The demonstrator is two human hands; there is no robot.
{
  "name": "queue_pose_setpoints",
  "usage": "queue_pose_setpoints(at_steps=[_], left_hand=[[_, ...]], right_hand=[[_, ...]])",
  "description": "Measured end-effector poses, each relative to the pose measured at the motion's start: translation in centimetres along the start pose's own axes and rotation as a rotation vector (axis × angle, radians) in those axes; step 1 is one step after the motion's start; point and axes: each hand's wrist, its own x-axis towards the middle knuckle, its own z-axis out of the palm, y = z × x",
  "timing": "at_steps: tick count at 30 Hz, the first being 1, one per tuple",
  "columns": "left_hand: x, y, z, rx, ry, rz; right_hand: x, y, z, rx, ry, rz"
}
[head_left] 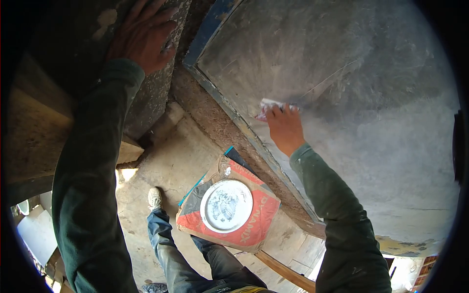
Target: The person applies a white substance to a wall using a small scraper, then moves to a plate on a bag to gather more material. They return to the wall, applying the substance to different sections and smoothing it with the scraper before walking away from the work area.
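My right hand [285, 128] holds a crumpled, whitish cloth or paper [273, 108] with reddish marks, pressed against a large grey panel [342, 97]. Its fingers are bent over the crumpled piece. My left hand [144, 41] lies with spread fingers on a dark, speckled surface [163, 93] at the upper left. Between the two arms, lower down, a round white lid or dish [226, 206] with grey smears rests on a red and brown DYNAMIX sack [264, 215].
A worn blue and brown edge [234, 117] borders the panel. Wooden boards [39, 127] jut in at the left. Below are the concrete floor [132, 205], my shoe [155, 197] and a wooden strip [286, 271] beside the sack.
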Motion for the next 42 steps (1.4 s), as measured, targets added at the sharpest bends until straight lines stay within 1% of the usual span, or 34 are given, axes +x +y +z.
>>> queue_pose_setpoints(at_steps=[3,5,6,7,8,9,11,12,13,14,15,16,18,19,20,21,22,24,25,26,27,28,29,30,32,33,34,35,36,38,39,41,42], left_hand=[[0.0,0.4,0.0,-0.001,-0.031,-0.020],[-0.1,0.8,0.2,0.003,-0.034,-0.038],[-0.4,1.0,0.7,-0.051,0.065,-0.053],[-0.3,1.2,0.7,-0.105,0.163,-0.068],[-0.1,1.4,0.7,-0.105,0.167,-0.061],[-0.1,1.5,0.6,-0.113,0.192,-0.041],[-1.0,1.4,0.7,-0.113,0.206,-0.030],[-1.5,1.6,1.2,-0.161,0.262,-0.012],[-1.9,1.9,1.8,-0.209,0.320,0.007],[-2.7,3.0,1.8,-0.270,0.353,0.000],[-4.0,4.7,1.7,-0.332,0.384,-0.006],[-5.8,6.4,2.2,-0.406,0.353,-0.041],[-10.2,10.8,4.7,-0.570,0.249,-0.136],[-13.1,13.0,6.5,-0.653,0.178,-0.198],[-15.9,15.2,8.3,-0.715,0.122,-0.269],[-19.3,17.7,10.4,-0.801,0.010,-0.387],[-22.5,20.0,12.2,-0.892,-0.061,-0.517],[-28.7,24.4,14.6,-1.037,-0.183,-0.738],[-31.7,26.6,15.2,-1.122,-0.252,-0.890],[-34.4,28.4,15.6,-1.204,-0.320,-1.048],[-37.0,29.6,15.7,-1.203,-0.326,-1.043],[-39.4,30.4,15.8,-1.199,-0.328,-1.043],[-41.7,30.8,15.7,-1.187,-0.328,-1.058],[-44.1,31.0,15.6,-1.165,-0.340,-1.075],[-46.8,29.9,14.8,-1.182,-0.345,-1.102],[-47.8,28.9,14.4,-1.189,-0.377,-1.177],[-49.0,28.0,14.3,-1.196,-0.410,-1.252],[-51.0,27.5,15.2,-1.189,-0.374,-1.305],[-53.2,26.8,16.4,-1.183,-0.336,-1.353],[-55.8,24.9,17.7,-1.119,-0.391,-1.383],[-56.5,24.0,18.4,-1.122,-0.391,-1.400],[-56.3,22.9,18.4,-1.112,-0.432,-1.450],[-56.3,22.8,18.6,-1.118,-0.434,-1.450]], right_hand=[[4.5,2.7,-7.8,-0.047,0.324,-0.016],[7.6,4.5,-9.8,-0.084,0.382,-0.009],[7.9,4.9,-9.1,-0.091,0.380,0.001],[8.0,5.0,-7.6,-0.142,0.332,-0.006],[7.8,4.8,-6.0,-0.190,0.284,-0.016],[6.4,4.1,-4.1,-0.185,0.289,-0.078],[2.4,1.6,1.1,-0.158,0.197,-0.130],[0.1,0.2,2.5,-0.120,0.020,-0.132],[-1.6,-0.6,3.1,-0.083,-0.155,-0.133],[-2.6,-0.6,2.6,-0.080,-0.153,-0.134],[-3.3,-0.4,1.7,-0.021,-0.146,-0.071],[-3.6,0.1,0.4,0.039,-0.140,-0.007],[-2.6,3.4,-6.2,0.042,0.031,0.140],[-1.8,5.7,-9.1,0.062,0.282,0.153],[-1.5,7.7,-11.9,-0.049,0.281,0.248],[-0.9,9.7,-13.7,-0.109,0.355,0.273],[-0.4,10.9,-14.5,-0.168,0.431,0.296],[-0.5,10.9,-12.2,-0.195,0.392,0.296],[-0.8,10.3,-10.2,-0.222,0.351,0.296],[-1.4,8.8,-7.9,-0.162,0.308,0.242],[-2.5,6.5,-5.2,-0.101,0.266,0.186],[-3.6,4.5,-2.5,-0.086,0.135,0.159],[-4.4,2.5,-0.6,-0.041,0.043,0.128],[-4.2,0.9,1.3,-0.029,0.045,0.115],[-4.0,-2.1,3.9,0.075,-0.262,0.031],[-3.2,-3.1,4.4,0.082,-0.270,0.021],[-1.6,-3.9,4.9,0.076,-0.116,-0.075],[-0.1,-4.6,5.3,0.070,0.036,-0.167],[1.6,-5.0,5.3,0.072,0.023,-0.171],[4.4,-4.8,4.9,0.041,-0.010,-0.247],[4.5,-4.3,5.2,0.034,-0.019,-0.244],[4.3,-3.3,5.6,-0.082,-0.121,-0.219],[2.9,-2.9,6.4,-0.147,-0.126,-0.266]])
